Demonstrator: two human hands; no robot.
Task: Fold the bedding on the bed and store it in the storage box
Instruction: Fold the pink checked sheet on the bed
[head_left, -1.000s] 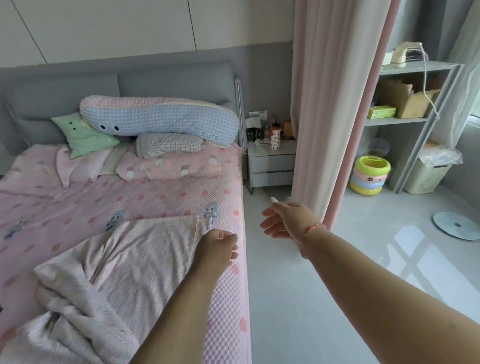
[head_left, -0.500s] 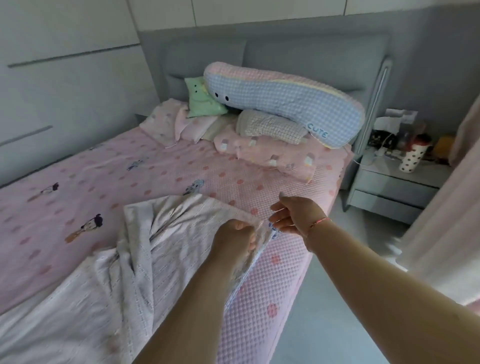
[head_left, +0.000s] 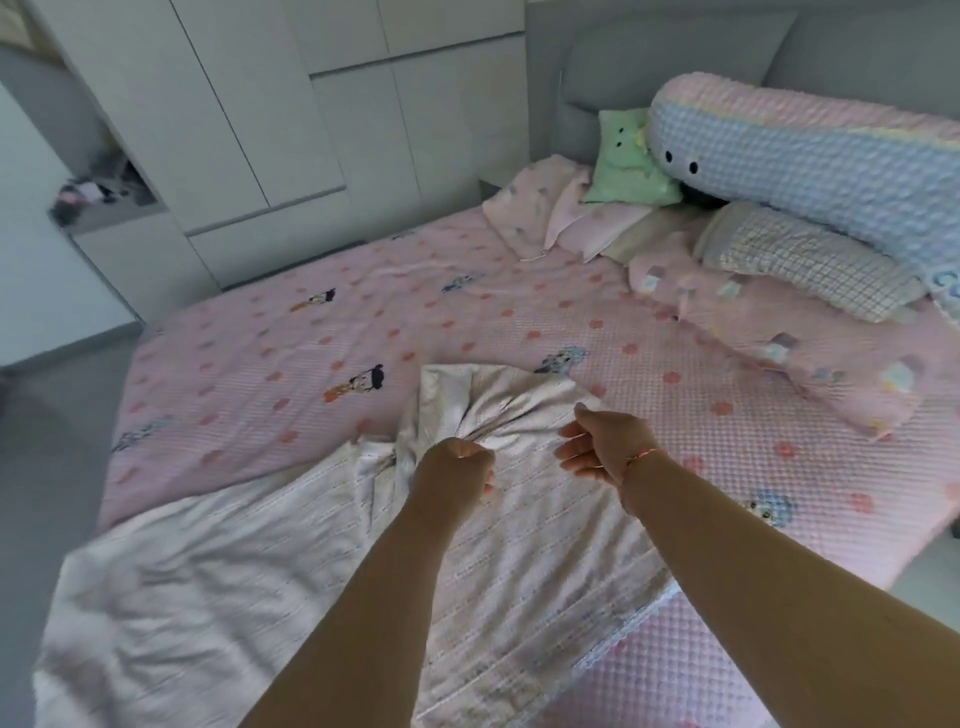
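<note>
A crumpled off-white blanket (head_left: 218, 587) lies across the near end of the bed (head_left: 322, 332), which is covered by a pink dotted sheet. My left hand (head_left: 454, 467) is clenched on a bunched fold of the blanket near its far edge. My right hand (head_left: 602, 441) hovers just to the right, over the blanket's far corner, with fingers curled and apart and nothing in them. No storage box is in view.
Pillows pile up at the grey headboard (head_left: 649, 67): a long blue and pink bolster (head_left: 810, 171), a green cushion (head_left: 626, 161), a checked pillow (head_left: 800, 260) and pink pillows (head_left: 769, 338). White wardrobes (head_left: 291, 119) stand behind the bed. Grey floor (head_left: 47, 457) runs along the left.
The view has swung left from the bedside table to the whole bed. My left hand has kept its grip and gathered the blanket. My right hand moved in over the blanket's corner.
</note>
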